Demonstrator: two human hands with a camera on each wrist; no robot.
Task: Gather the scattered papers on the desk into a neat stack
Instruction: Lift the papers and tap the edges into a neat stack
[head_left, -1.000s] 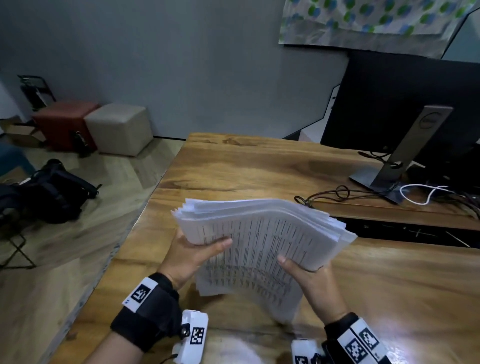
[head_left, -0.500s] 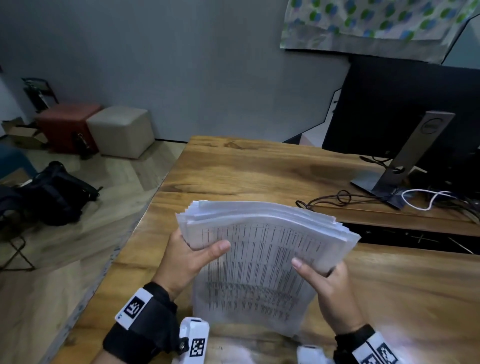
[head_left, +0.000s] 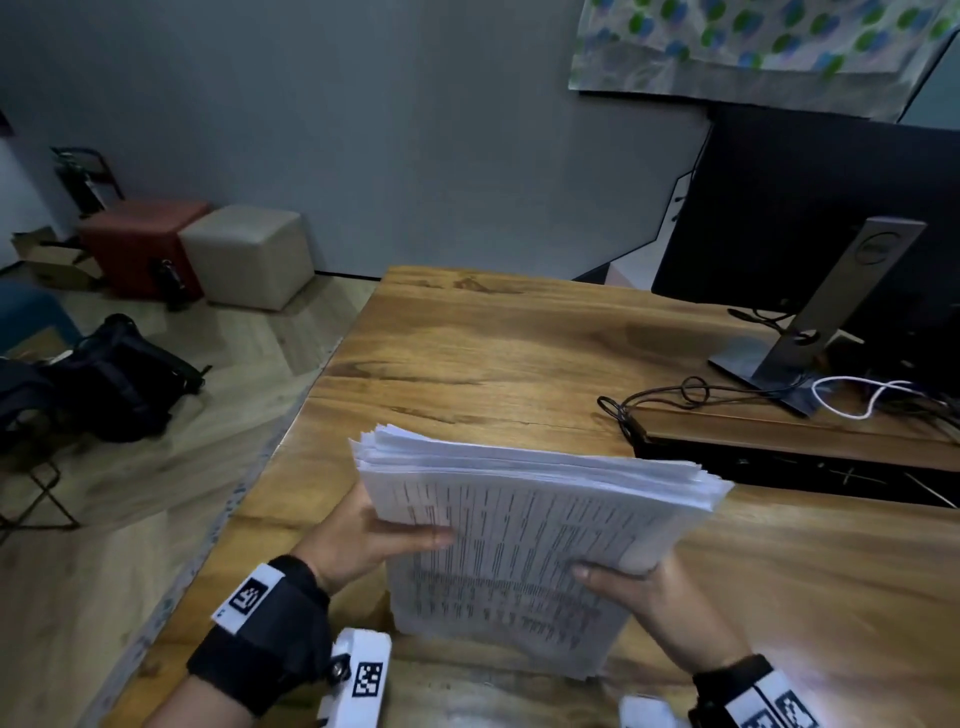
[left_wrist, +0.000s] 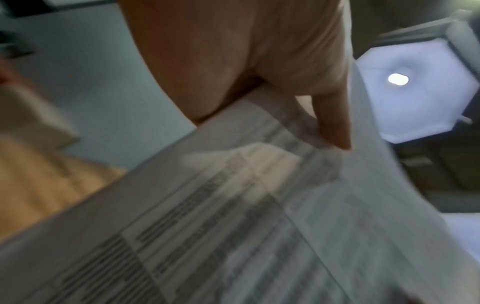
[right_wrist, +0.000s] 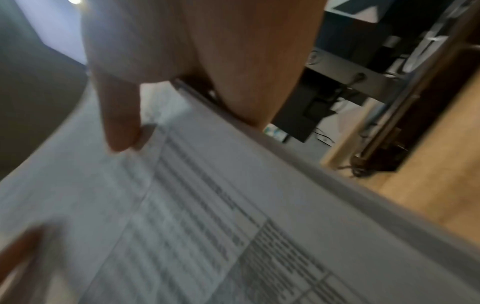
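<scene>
Evidently the gathering is done and the squaring-up is in hand; the stack of papers (head_left: 524, 525) stands on its lower edge in the lower centre of the head view, over the near part of the wooden desk (head_left: 498, 343), leaning back with its printed face toward the camera; the left hand (head_left: 363, 535) grips its left side, thumb curled across the front sheet, and the right hand (head_left: 649, 603) grips the lower right side the same way, thumb on the print; the fingers behind the sheets are hidden. The top edges fan unevenly, so the stack is not yet neat; I judge the next move calls for loosening both grips slightly and tapping the lower edge on the desk, then laying the stack flat, clear of the cables (head_left: 675, 395) at right.
</scene>
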